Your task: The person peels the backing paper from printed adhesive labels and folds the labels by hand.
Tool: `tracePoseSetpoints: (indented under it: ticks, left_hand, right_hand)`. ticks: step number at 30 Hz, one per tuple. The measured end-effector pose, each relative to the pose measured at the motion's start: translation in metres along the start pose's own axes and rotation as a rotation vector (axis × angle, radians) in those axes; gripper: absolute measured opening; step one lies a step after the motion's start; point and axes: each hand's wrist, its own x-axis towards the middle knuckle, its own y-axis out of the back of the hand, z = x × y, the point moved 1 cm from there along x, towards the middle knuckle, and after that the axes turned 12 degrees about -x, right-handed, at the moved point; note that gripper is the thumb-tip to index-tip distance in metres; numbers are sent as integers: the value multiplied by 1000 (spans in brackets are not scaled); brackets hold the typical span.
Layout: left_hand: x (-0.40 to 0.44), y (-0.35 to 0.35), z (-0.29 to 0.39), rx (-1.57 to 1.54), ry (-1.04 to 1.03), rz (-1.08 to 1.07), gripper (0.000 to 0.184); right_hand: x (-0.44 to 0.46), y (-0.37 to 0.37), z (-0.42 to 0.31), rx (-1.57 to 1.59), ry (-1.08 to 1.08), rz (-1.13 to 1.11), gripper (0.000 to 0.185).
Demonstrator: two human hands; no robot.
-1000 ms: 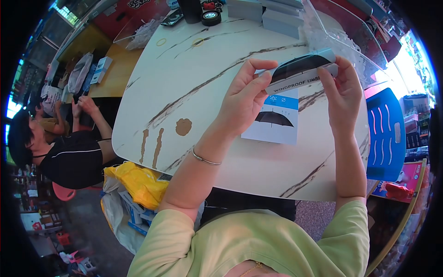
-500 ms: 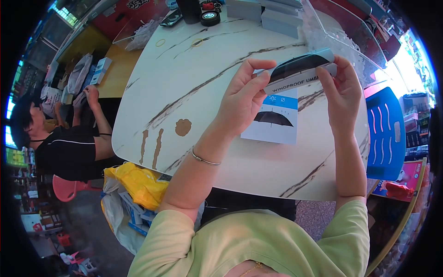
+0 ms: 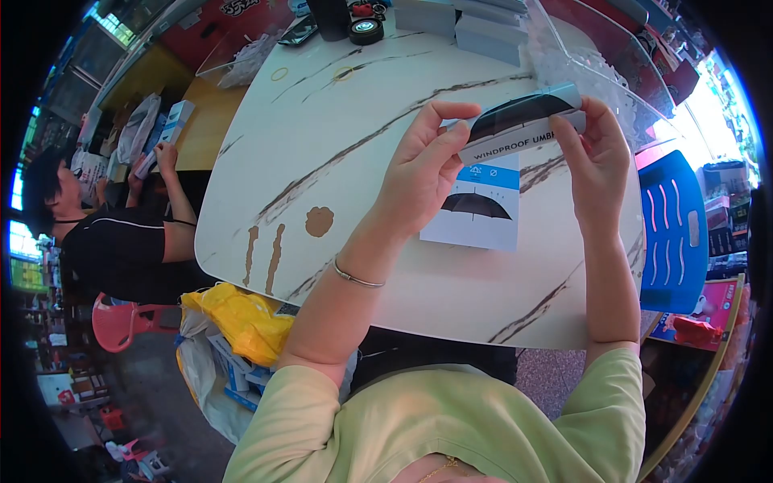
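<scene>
The left hand and right hand each keep a pinching grip on one end of the printed carton, over the white table where an umbrella-printed card lies.

At eleven o'clock from me, a phone, a black cylinder and a round black thing stand near one another on the table, with two rubber bands closer to me. Over at nine o'clock I see a person in a black top, a red stool just beside them; at my three o'clock there's a blue chair back with slots in it.
</scene>
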Motion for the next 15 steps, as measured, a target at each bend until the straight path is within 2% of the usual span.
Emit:
tracePoseSetpoints:
  ticks: [11, 15]
  left_hand:
    - [0, -1, -1, 8, -1, 6, 24]
    - [-1, -6, -2, 170, -34, 44, 34]
  right_hand:
    - [0, 0, -1, -9, 11, 8, 24]
    - [-1, -1, -1, -5, 5, 13, 24]
